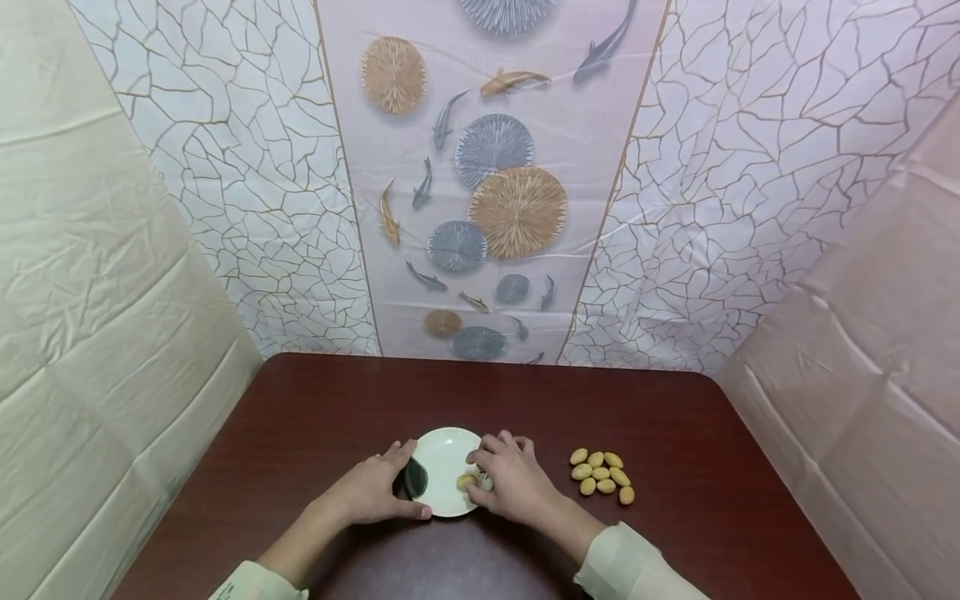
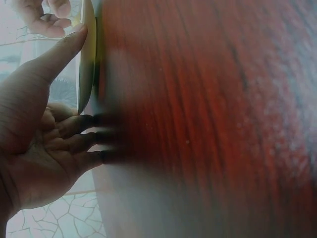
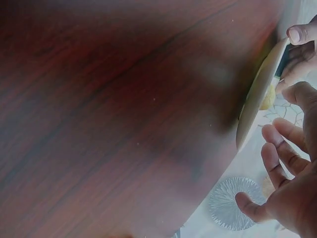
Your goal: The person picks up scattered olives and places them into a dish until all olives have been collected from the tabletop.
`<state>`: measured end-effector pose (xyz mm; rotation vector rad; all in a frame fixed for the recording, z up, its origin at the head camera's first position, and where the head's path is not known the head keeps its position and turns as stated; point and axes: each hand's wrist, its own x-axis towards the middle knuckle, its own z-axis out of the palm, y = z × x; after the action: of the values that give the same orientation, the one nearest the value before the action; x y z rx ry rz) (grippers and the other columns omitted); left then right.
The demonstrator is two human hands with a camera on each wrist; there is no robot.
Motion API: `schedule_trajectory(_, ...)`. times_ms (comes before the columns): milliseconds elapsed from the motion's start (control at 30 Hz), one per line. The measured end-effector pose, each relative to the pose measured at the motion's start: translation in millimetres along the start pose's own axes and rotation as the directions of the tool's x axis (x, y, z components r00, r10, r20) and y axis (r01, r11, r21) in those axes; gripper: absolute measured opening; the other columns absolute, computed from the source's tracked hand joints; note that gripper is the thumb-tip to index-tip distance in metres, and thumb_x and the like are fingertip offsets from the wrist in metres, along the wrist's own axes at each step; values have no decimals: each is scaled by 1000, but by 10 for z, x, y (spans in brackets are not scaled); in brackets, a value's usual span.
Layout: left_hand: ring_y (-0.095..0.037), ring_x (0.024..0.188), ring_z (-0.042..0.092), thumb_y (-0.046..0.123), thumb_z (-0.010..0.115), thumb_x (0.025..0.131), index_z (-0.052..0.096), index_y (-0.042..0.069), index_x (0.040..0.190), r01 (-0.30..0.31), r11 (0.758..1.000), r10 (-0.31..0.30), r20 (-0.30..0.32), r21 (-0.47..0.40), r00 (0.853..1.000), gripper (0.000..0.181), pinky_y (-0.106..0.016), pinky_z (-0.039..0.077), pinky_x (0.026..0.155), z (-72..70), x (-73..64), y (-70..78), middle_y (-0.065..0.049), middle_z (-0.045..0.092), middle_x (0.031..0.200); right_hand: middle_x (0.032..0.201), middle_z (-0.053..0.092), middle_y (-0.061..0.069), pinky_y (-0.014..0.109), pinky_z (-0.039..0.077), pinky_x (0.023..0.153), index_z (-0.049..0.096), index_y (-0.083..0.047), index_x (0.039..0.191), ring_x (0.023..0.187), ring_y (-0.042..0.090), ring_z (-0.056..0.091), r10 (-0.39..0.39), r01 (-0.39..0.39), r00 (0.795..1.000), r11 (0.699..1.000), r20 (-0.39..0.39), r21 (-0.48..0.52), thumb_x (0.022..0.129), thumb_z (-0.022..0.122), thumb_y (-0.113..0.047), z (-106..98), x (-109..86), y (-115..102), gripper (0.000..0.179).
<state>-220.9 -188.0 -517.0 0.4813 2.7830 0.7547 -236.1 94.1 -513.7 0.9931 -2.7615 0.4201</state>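
Yellow and rounded, one piece (image 1: pixel 466 482) lies on the plate (image 1: pixel 446 454), just left of the right hand (image 1: pixel 510 481)'s thumb tip, well nearer it than the left hand (image 1: pixel 372 488); its long axis is partly masked. Loosely open, the right hand has its fingers bent and apart, nothing visibly gripped. The left spreads wide, touching the plate's left rim; the pile (image 1: pixel 602 473) sits right of it all.

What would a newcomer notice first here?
Probably the fish-patterned backdrop behind the red-brown table. Next, the left hand at the left edge of the white plate and the right hand over its right side, by one yellow piece. Yellow ovals lie clustered farther right.
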Motion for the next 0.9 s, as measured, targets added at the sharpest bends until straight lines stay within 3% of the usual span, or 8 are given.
schedule_trajectory(467,-65,146,51,66,93,79,37,-1,170,-5,1000,5,-2,6,1000,126,-74,45,119,-10,-14,15,-39,43,168,109,69,-1,72,50,102,82,-15,117,100,19,54,22,-21,999,999,-26,26,96,84,-33,-133,-116,22,28)
schedule_trajectory(900,-65,148,50,66,93,79,37,-3,170,-9,1000,9,-4,-1,1000,126,-75,44,120,-7,-12,12,-38,43,168,109,69,-3,68,52,99,82,-15,115,101,18,56,0,-4,996,999,-89,-40,92,88,-34,-239,-237,63,31)
